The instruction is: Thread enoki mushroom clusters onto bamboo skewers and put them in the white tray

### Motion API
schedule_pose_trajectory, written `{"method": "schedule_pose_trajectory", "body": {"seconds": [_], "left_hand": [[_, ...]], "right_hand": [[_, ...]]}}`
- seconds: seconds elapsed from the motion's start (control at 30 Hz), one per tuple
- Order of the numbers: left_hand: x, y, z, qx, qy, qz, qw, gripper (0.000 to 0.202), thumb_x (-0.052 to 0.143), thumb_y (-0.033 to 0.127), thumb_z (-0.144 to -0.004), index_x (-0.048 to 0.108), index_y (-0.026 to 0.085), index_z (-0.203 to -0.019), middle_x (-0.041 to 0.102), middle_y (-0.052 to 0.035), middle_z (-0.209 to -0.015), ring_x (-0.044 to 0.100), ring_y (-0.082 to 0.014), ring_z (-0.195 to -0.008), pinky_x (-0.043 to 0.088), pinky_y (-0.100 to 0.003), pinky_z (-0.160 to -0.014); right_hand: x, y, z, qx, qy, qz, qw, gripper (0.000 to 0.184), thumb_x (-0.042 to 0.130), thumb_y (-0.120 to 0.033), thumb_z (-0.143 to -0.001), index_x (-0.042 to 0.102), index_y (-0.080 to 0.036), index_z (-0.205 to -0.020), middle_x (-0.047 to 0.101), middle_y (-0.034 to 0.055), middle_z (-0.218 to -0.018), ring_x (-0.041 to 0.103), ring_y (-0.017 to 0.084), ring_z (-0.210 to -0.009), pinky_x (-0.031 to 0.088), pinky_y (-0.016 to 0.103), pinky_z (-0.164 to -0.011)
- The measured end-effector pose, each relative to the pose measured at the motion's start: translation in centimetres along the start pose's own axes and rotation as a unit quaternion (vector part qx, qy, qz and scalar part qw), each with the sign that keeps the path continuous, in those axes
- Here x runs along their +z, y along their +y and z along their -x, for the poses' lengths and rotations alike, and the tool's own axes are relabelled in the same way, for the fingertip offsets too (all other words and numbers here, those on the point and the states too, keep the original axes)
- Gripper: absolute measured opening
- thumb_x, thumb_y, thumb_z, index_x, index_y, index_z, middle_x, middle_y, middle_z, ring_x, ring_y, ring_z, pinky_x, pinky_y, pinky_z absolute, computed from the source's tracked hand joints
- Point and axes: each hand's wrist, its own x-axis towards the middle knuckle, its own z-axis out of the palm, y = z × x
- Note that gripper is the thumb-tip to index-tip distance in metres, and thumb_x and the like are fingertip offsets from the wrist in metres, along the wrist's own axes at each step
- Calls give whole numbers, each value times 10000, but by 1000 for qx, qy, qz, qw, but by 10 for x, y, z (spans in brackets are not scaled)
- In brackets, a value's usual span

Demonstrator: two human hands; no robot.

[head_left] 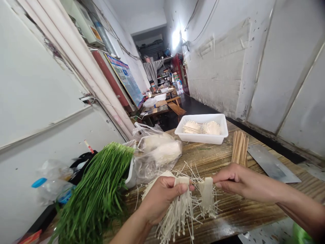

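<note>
My left hand (161,198) is closed round a bunch of white enoki mushrooms (177,217), whose caps hang over the table's front edge. My right hand (233,179) pinches a smaller strip of enoki (207,196), held just apart from the bunch. Loose enoki strands (193,171) lie scattered on the wooden table (233,210) beneath both hands.
A bundle of green chives (99,193) lies to the left. Behind it sits a clear plastic bag of enoki (158,152). A white tray (203,137) holds mushroom bundles at the back. Bamboo skewers (240,147) and a cleaver (271,164) lie right. A person sits far down the corridor.
</note>
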Motion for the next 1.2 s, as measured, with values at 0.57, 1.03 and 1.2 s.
{"method": "schedule_pose_trajectory", "body": {"seconds": [0.57,1.03,1.2], "left_hand": [[0,-6,0,54,18,123,991,288,721,284,-698,715,145,-951,670,-26,-669,535,-108,-584,414,-236,-609],[7,-13,2,73,49,146,985,204,715,294,-706,735,139,-836,589,10,-579,458,-75,-544,372,-209,-561],[6,-14,0,81,36,127,988,242,730,314,-682,736,141,-851,593,14,-579,433,-71,-523,336,-201,-527]], "right_hand": [[1,8,2,48,15,-65,997,365,410,-413,-931,660,-172,-1045,364,-28,-641,251,103,-576,205,244,-511],[6,5,5,52,15,-78,996,350,389,-412,-943,640,-169,-952,320,-42,-629,252,99,-564,207,240,-502],[8,5,6,54,15,-75,996,351,394,-420,-938,635,-166,-912,322,-39,-642,240,99,-569,205,240,-507]]}}
